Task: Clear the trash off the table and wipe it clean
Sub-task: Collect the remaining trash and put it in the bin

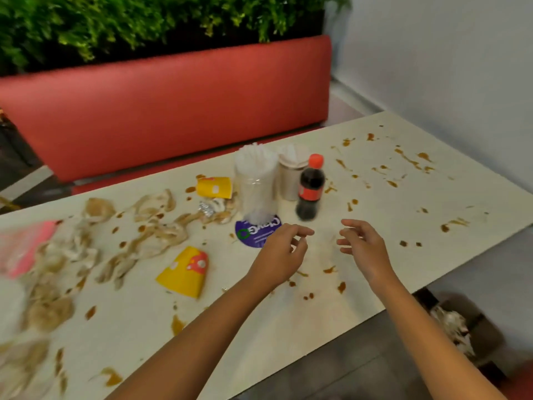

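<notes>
The cream table [403, 197] is spattered with brown sauce stains. Two yellow paper cups lie tipped over, one [184, 272] near the middle front and one [215, 187] farther back. Crumpled, stained napkins [155, 226] trail across the left half. A small cola bottle [311, 187] with a red cap stands in the middle. My left hand [284, 249] and my right hand [362, 243] hover just in front of the bottle, fingers loosely curved, holding nothing.
A clear holder of straws [256, 183] stands on a purple round coaster [256, 233], with a napkin holder [291, 174] beside it. A pink item [23, 249] lies at the left edge. Behind is a red bench [173, 111]. A box of trash [458, 330] sits on the floor, right.
</notes>
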